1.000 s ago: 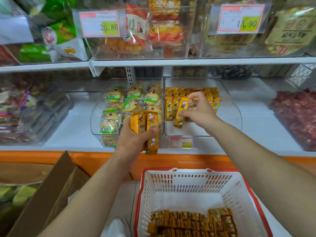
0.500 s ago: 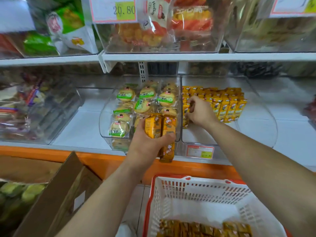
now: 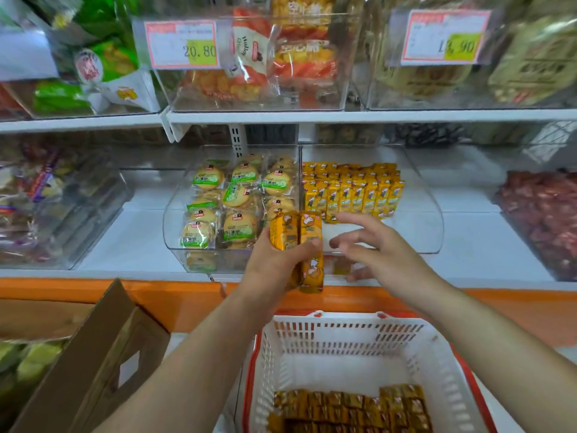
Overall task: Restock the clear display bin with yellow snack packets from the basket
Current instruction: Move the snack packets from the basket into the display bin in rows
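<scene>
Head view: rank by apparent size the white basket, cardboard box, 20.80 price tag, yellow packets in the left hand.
1. white basket
2. cardboard box (both cropped, near camera)
3. yellow packets in the left hand and 20.80 price tag: look alike, unranked.

Yellow snack packets, printed with white patches, are held in the left grip; green-banded biscuit packs are shown left of it; a white slotted basket, red-rimmed, is seen below.

Bright, even overhead light with faint shadows; the right fingers are motion-blurred, glare hazes the upper bins above them, and straight lines bow far out to either side.
</scene>
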Available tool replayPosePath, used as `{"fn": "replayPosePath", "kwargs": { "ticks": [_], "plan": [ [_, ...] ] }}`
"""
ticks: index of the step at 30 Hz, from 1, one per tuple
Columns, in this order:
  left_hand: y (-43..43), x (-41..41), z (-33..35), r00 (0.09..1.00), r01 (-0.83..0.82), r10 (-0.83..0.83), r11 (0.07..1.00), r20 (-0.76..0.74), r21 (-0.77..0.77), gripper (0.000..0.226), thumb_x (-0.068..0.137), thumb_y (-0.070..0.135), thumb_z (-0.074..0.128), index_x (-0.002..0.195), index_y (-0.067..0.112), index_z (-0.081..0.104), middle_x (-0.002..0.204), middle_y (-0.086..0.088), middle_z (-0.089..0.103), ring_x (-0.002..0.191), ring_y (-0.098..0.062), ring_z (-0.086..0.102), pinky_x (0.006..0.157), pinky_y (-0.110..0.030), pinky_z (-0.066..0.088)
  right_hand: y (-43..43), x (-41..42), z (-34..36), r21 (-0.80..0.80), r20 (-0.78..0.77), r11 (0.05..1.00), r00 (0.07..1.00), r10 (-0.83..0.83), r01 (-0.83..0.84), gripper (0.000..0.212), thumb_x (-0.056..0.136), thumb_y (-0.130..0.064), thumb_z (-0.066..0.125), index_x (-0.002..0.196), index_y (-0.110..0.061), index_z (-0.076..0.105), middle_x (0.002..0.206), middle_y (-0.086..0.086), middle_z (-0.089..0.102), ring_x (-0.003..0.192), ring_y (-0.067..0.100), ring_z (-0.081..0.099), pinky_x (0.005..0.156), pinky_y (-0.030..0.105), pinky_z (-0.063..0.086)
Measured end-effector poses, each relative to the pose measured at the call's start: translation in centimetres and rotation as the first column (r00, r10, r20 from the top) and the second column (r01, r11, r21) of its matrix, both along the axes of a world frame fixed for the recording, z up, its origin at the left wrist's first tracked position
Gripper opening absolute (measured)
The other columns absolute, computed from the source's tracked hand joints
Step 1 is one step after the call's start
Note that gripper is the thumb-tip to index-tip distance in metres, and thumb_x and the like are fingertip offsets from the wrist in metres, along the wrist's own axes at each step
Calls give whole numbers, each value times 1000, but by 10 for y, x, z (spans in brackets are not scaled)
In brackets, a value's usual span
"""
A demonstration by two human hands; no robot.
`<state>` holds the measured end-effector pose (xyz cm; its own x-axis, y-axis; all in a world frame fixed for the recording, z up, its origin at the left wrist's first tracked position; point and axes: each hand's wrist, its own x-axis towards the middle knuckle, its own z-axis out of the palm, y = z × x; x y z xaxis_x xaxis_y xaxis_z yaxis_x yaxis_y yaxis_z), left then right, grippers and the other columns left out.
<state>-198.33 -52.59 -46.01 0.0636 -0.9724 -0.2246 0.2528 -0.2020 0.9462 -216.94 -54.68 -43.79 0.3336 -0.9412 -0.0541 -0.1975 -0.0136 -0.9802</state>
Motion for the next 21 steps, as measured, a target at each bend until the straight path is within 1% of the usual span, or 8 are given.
{"fn": "replayPosePath", "kwargs": {
  "ticks": [3,6,9,11,14,16,18,21],
  "plan": [
    [9,-18,4,992,84,-85,996,-91,-19,40,85,11,79,122,13,65,113,-22,74,102,-42,72,82,-59,59,23,-3,4,8,0,999,999,44,-44,63,88,-17,74,137,-45,45,107,-7,71,90,13,73,69,30,60],
    [11,-25,8,989,97,-97,995,-113,-10,34,88,11,75,122,12,66,115,-25,72,105,-44,71,89,-65,55,25,-2,4,19,36,1000,999,8,-8,68,82,-15,79,136,-44,48,105,1,69,87,16,73,70,33,60],
    [11,-23,11,998,28,-29,999,-50,-16,23,83,18,80,104,16,70,92,-13,77,80,-27,74,69,-45,63,24,-9,0,126,139,991,989,-59,41,52,87,-13,72,124,-47,61,100,4,68,85,21,73,68,36,58],
    [10,-17,13,999,-37,36,999,-31,-31,22,83,16,81,101,16,67,80,-6,74,70,-20,72,60,-33,60,21,-16,-3,168,191,984,977,-93,61,40,91,-10,63,115,-42,69,94,8,65,77,18,70,59,38,57],
    [9,-9,13,989,-83,95,991,114,-107,34,84,13,81,112,14,62,83,-6,75,74,-24,73,62,-37,61,12,-27,-6,78,96,991,988,-119,112,32,86,-10,71,108,-34,75,105,9,65,64,9,60,48,26,46],
    [9,-7,11,973,-51,86,985,214,-163,35,83,13,82,112,17,63,92,-4,77,83,-25,76,68,-40,63,6,-32,-6,53,69,991,989,-128,125,37,77,-12,82,109,-28,72,95,7,67,57,11,55,50,26,45],
    [10,-10,6,953,15,40,984,300,-179,37,82,15,84,113,19,63,94,0,77,85,-19,75,65,-28,62,3,-32,-5,41,81,993,990,-115,112,46,72,-19,86,114,-21,67,84,2,71,58,13,57,54,26,47],
    [12,-18,-1,956,78,-39,989,292,-124,36,82,17,84,110,25,64,93,2,77,83,-19,76,65,-25,61,-1,-27,-5,26,116,993,986,-119,117,70,68,-37,82,128,-12,57,94,3,76,74,22,68,62,27,51]
  ]
}}
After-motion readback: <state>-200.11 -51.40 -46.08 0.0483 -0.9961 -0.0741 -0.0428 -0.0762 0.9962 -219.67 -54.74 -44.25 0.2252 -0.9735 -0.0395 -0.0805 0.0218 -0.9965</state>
